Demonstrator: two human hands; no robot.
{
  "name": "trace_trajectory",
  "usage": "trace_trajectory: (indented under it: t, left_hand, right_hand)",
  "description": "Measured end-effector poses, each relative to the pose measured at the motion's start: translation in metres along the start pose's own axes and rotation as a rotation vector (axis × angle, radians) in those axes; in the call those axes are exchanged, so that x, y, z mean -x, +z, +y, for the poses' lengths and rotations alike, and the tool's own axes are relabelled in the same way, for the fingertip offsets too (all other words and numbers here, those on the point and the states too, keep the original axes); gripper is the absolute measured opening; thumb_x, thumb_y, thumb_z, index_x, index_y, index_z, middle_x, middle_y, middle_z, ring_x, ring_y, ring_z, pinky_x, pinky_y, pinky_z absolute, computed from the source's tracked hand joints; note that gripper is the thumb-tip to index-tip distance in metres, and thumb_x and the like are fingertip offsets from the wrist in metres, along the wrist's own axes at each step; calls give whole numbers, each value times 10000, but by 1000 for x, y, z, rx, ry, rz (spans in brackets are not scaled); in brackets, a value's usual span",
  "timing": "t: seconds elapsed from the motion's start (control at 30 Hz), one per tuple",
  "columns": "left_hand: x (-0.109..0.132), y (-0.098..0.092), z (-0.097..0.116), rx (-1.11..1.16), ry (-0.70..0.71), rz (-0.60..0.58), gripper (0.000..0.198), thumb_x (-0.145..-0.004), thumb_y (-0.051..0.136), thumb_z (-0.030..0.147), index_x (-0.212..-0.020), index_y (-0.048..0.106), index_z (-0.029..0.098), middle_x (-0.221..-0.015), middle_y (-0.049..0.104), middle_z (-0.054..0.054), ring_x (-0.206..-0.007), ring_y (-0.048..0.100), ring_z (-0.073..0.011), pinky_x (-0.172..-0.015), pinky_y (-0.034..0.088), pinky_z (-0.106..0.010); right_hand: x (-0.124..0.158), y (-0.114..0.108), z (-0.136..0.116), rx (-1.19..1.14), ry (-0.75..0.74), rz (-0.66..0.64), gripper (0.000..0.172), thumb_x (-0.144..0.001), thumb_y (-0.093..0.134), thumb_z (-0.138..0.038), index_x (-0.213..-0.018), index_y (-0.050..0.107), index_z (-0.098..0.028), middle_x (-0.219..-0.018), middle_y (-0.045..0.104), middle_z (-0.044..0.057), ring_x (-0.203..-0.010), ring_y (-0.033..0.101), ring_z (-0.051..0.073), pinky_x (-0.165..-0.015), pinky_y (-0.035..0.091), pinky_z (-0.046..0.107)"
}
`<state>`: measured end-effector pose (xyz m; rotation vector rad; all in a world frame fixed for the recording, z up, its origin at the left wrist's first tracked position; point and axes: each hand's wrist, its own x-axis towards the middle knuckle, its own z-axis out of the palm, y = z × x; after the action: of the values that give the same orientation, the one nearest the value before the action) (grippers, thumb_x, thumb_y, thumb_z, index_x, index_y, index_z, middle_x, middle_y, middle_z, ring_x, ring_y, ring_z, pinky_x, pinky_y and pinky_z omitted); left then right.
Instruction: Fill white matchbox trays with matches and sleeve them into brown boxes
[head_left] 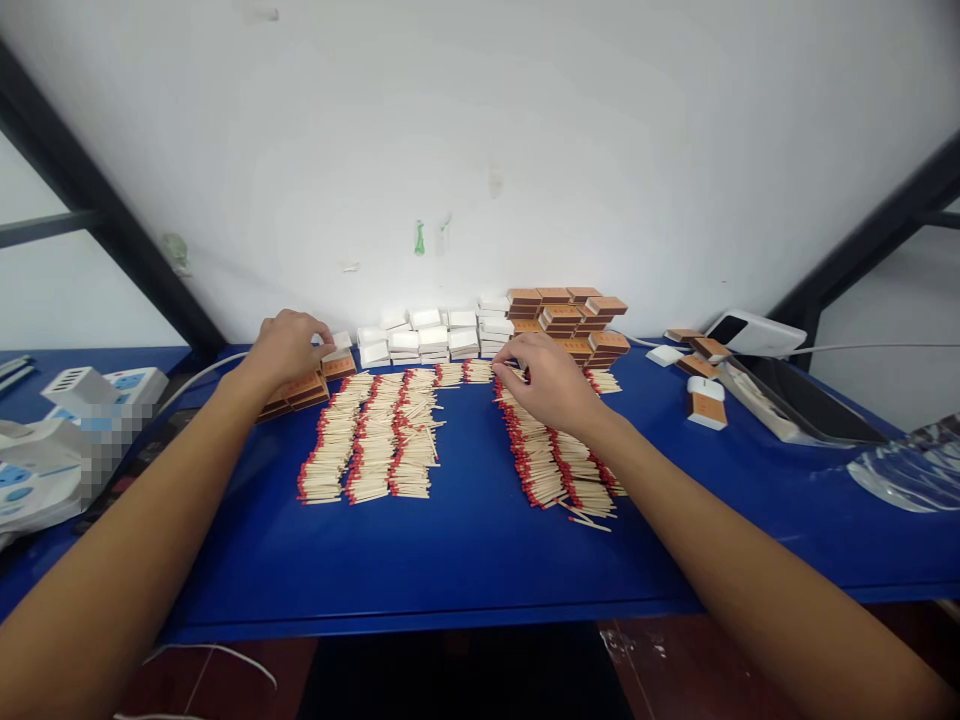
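Note:
My left hand [289, 348] is at the back left with its fingers closed at the edge of a white matchbox tray [340, 342], above brown matchboxes [306, 390]. Over the right-hand rows of red-tipped matches [536, 460], my right hand [547, 378] has thumb and forefinger pinched together. Whatever lies between those fingertips is too small to make out. Other matches lie in long rows [367, 440] left of centre, and short bundles [478, 372] lie between the two groups. White trays [433, 340] are stacked along the wall, beside a pile of brown matchboxes [562, 318].
Power strips [142, 390] and a white cable lie at the left. Towards the right are loose matchboxes [706, 408], a white device [757, 333], a dark tablet-like slab [806, 398] and clear plastic wrap [907, 470]. The blue table [450, 590] ends at a front edge.

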<state>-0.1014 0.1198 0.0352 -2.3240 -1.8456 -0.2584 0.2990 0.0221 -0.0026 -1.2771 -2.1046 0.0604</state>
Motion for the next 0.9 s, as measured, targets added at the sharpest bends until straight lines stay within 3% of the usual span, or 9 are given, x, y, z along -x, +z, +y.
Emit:
trace_trajectory:
  t: [0.1,0.23,0.33,0.4,0.47,0.57,0.67,0.8,0.9]
  left_hand:
    - [15,-19,18,48,66,54,359,-1085,516,383,-1074,787,148,-1175,778,-140,-1241,634,-362,-1115,479,-546]
    - [59,-35,84,309,368,115,278,-1066,605,482,-1081,755,250,-1205,781,-56,-1171,681,-285,-1062,523,-426]
    - [91,-27,138,504,712,5,215,-1089,606,436,-1019,721,268,-1071,772,-46,-1070,697,-256,-992,541,-425]
    - [101,-15,159,528,786,-35,161,-1089,631,396,-1068,715,261,-1064,764,-49,-1060,696,-260,-1015,534,-461]
    - [102,-1,167,534,780,-30,172,-1063,682,366,-1184,715,248,-1163,766,-72,-1154,690,-286,-1053,528,-491]
    - [97,13,165,552,758,-16,245,-1048,696,341,-1278,711,257,-1174,774,-79,-1136,698,-293,-1010,543,-490]
    - [97,20,162,559,723,6,293,-1040,712,341,-1323,710,266,-1182,771,-86,-1166,693,-302,-1038,546,-510]
    - [102,25,159,541,696,43,363,-1021,759,433,-1345,719,274,-1221,772,-98,-1241,678,-326,-1108,528,-558]
    - [104,27,155,518,682,73,357,-1020,763,463,-1308,744,252,-1188,782,-103,-1239,679,-327,-1109,530,-549]
  right_hand:
    - [0,-5,-2,2,4,2,236,-1057,542,-328,-948,729,-235,-1095,771,132,-1087,673,325,-940,535,517]
    - [-1,-9,-3,46,4,30,241,-1049,549,-336,-930,739,-248,-1026,769,119,-1045,673,331,-919,531,520]
    - [-2,-10,0,82,27,51,233,-1030,559,-310,-917,748,-230,-993,773,126,-1031,675,341,-931,527,530]
    - [-3,-11,3,99,44,60,232,-1022,565,-295,-906,750,-217,-995,780,134,-1029,679,346,-939,525,534]
    - [-4,-12,6,113,63,65,229,-1020,575,-294,-901,753,-212,-1013,789,141,-1035,683,352,-934,522,535]
    - [-5,-14,6,128,81,36,226,-1019,583,-294,-902,759,-214,-1014,799,139,-1031,687,351,-893,519,517]
    - [-4,-24,3,110,90,-79,233,-1008,593,-294,-856,750,-214,-926,790,117,-892,689,294,-781,506,453]
    - [0,-51,-2,-35,106,-464,203,-952,702,-383,-822,764,-239,-718,724,40,-643,619,199,-592,429,359]
    - [3,-71,-5,-106,103,-759,200,-906,771,-454,-833,803,-271,-664,680,10,-587,579,177,-529,389,337]
